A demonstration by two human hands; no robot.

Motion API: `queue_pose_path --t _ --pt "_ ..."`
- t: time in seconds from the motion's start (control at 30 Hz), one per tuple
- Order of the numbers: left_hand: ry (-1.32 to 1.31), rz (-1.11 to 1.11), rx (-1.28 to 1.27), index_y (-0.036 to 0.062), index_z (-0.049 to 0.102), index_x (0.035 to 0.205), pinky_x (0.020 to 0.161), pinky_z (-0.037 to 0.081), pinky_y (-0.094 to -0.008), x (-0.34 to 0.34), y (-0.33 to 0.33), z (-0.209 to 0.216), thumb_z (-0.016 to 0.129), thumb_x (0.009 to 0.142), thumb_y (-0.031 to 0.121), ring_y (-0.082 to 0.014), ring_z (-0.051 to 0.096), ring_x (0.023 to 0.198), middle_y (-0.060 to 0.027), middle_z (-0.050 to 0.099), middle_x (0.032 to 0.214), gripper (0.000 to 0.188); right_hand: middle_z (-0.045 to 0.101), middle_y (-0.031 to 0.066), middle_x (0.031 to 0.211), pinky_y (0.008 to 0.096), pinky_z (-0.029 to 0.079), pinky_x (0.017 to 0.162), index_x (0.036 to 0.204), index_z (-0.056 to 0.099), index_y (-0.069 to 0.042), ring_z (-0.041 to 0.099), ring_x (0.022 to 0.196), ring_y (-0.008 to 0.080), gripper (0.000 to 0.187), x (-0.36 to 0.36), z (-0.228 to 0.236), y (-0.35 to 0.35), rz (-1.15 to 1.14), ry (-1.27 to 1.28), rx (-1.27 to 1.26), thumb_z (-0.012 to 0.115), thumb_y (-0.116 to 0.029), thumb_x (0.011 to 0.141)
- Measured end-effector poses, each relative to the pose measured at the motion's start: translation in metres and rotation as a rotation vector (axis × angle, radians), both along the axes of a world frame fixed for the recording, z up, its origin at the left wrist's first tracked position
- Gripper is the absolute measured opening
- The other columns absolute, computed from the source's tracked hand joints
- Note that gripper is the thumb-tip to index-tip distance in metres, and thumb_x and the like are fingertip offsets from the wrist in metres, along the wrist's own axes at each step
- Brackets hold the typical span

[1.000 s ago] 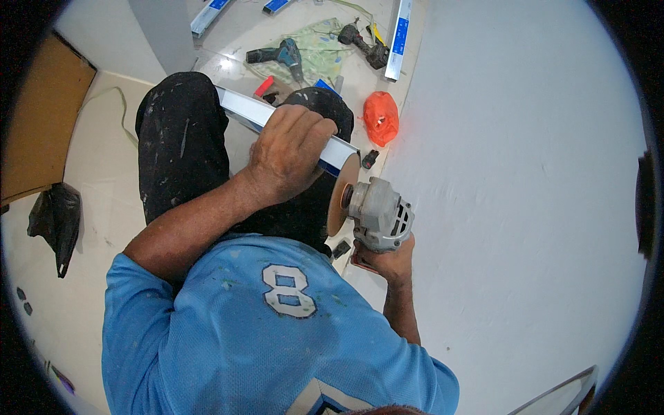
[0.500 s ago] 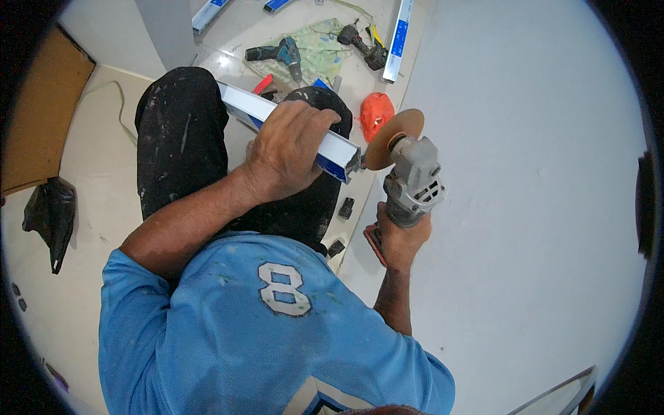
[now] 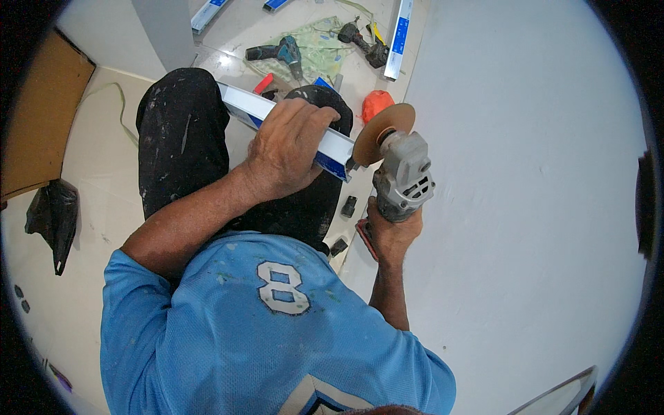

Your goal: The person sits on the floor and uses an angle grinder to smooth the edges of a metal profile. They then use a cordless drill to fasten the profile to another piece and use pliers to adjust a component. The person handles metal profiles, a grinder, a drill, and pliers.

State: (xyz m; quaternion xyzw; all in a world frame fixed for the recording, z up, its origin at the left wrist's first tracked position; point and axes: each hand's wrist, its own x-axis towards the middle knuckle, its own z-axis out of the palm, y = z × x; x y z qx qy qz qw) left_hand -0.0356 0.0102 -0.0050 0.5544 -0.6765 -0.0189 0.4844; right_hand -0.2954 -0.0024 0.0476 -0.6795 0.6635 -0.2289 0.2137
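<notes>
My left hand [image 3: 287, 149] is wrapped over a white metal profile [image 3: 250, 105] with blue film on its side. The profile lies slantwise across my knees, its near end pointing right. In my right hand [image 3: 394, 232] I grip a grey angle grinder [image 3: 404, 169] by its body, held upright beside the wall. Its thin brown cutting disc [image 3: 377, 131] stands at the profile's right end, overlapping that end in view. Whether the disc touches the metal I cannot tell.
Beyond my knees, a teal drill [image 3: 285, 55] lies on a green cloth [image 3: 321, 45], with a dark cordless driver [image 3: 366, 47] beside it. An orange-red bundle [image 3: 377, 104] sits by the white wall [image 3: 526, 194]. More profiles [image 3: 398, 41] lie farther off. A black bag [image 3: 54, 218] and cardboard [image 3: 41, 117] are left.
The angle grinder in my right hand has moved a little left and up, bringing its disc from just beside the profile's end to over it. My left hand stays in place.
</notes>
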Motion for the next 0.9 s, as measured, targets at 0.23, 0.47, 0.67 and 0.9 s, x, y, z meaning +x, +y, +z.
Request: queue_pose_path --t 0.23,0.47,0.67,0.9 --pt "-0.028 0.012 0.024 0.0031 0.055 0.133 0.093 0.051 -0.0495 0.001 0.001 0.000 0.097 0.064 0.008 -0.0352 0.065 0.104 -0.0167 0.064 0.110 0.080 0.078 0.0183 0.118 0.0428 0.062 0.099 0.131 0.063 0.000 0.078 0.109 0.0302 0.064 0.009 0.009 0.000 -0.130 0.018 0.159 0.094 -0.022 0.079" --pt "-0.004 -0.001 0.029 0.0030 0.055 0.132 0.092 0.051 -0.0496 0.002 0.001 0.002 0.097 0.064 0.008 -0.0354 0.065 0.104 -0.0169 0.063 0.110 0.080 0.079 0.0182 0.119 0.0424 0.062 0.099 0.129 0.064 0.000 0.078 0.110 0.0301 0.063 0.011 0.012 0.001 -0.127 0.029 0.178 0.095 -0.022 0.079" --pt "-0.010 -0.001 0.038 0.0035 0.056 0.132 0.091 0.051 -0.0495 0.001 0.000 0.002 0.098 0.063 0.008 -0.0350 0.064 0.103 -0.0164 0.063 0.109 0.081 0.080 0.0145 0.106 0.0380 0.065 0.077 0.131 0.063 -0.002 0.079 0.087 0.0238 0.061 0.004 0.001 0.000 -0.049 -0.019 0.118 0.092 -0.016 0.080" --pt "-0.012 -0.002 0.041 0.0036 0.056 0.131 0.090 0.051 -0.0493 0.002 0.000 0.003 0.098 0.063 0.008 -0.0344 0.064 0.103 -0.0158 0.062 0.109 0.081 0.081 0.0122 0.103 0.0353 0.067 0.068 0.136 0.061 -0.004 0.079 0.080 0.0191 0.064 0.002 -0.003 0.001 0.006 -0.061 0.046 0.091 -0.010 0.080"
